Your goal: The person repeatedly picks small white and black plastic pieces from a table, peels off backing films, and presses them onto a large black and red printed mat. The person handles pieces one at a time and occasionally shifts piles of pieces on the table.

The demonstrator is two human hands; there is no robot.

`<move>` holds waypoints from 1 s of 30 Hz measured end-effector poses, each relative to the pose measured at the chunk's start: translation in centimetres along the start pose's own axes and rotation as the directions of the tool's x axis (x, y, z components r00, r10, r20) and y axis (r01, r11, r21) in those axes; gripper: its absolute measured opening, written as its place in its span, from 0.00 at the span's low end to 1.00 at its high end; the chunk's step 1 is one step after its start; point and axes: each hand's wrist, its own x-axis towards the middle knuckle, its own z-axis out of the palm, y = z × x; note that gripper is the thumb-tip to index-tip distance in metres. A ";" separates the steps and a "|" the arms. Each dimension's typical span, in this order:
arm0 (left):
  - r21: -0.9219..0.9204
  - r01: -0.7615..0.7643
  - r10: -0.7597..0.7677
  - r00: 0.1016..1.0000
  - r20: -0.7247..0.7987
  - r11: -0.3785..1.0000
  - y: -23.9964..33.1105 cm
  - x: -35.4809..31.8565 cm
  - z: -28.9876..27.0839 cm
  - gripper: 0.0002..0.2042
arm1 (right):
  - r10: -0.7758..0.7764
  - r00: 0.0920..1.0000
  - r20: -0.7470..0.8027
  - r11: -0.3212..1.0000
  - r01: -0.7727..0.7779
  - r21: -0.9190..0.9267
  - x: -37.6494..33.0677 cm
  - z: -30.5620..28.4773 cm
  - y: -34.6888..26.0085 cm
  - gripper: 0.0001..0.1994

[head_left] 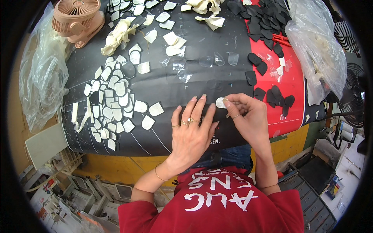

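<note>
While the left hand [191, 130] lies flat, fingers spread, on the bench [182, 83], the right hand [248, 118] pinches a small white piece [220, 103].

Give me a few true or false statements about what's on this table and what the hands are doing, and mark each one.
1. The right hand pinches a small white piece at its fingertips. True.
2. The left hand is clenched in a fist. False: it lies flat on the table cover, fingers spread.
3. The black pieces lie to the person's right. True.
4. The pink fan stands at the table's near edge. False: it is at the far left corner.
5. The pile of white pieces lies left of the hands. True.
</note>
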 end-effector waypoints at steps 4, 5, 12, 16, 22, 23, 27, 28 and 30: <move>0.013 -0.019 0.019 1.000 0.003 1.000 0.1 0.2 0.0 0.25 | -0.014 1.000 -0.008 1.000 0.014 -0.028 0.0 0.1 0.1 0.07; 0.032 -0.019 0.018 1.000 0.023 0.999 0.1 0.2 -0.1 0.26 | -0.025 1.000 -0.013 0.999 0.024 -0.028 0.0 0.1 0.1 0.07; 0.129 -0.026 0.015 0.996 0.086 0.991 0.5 0.5 -0.2 0.25 | -0.058 0.997 -0.048 0.998 0.057 -0.024 -0.2 0.3 0.0 0.07; 0.179 -0.027 0.007 0.994 0.108 0.983 0.9 0.5 0.0 0.26 | -0.158 0.981 -0.114 0.983 0.145 -0.114 -0.6 0.9 0.2 0.07; 0.246 -0.050 0.026 0.995 0.100 0.968 1.3 0.5 0.1 0.26 | -0.222 0.948 -0.227 0.967 0.185 -0.174 -0.4 2.0 0.8 0.07; 0.252 -0.053 0.027 0.994 0.105 0.966 1.4 0.5 0.1 0.26 | -0.223 0.947 -0.231 0.965 0.180 -0.192 -0.5 2.1 0.9 0.08; 0.286 -0.069 0.034 0.991 0.126 0.956 1.5 0.5 0.0 0.26 | -0.124 0.953 -0.276 0.982 0.078 -0.171 -0.8 2.6 0.8 0.12; 0.297 -0.075 0.038 0.991 0.129 0.952 1.5 0.5 0.0 0.26 | -0.191 0.931 -0.312 0.969 0.127 -0.213 -0.8 2.8 0.8 0.13; 0.303 -0.080 0.042 0.991 0.129 0.950 1.5 0.4 0.0 0.26 | -0.274 0.891 -0.363 0.947 0.184 -0.263 -0.7 2.9 1.0 0.14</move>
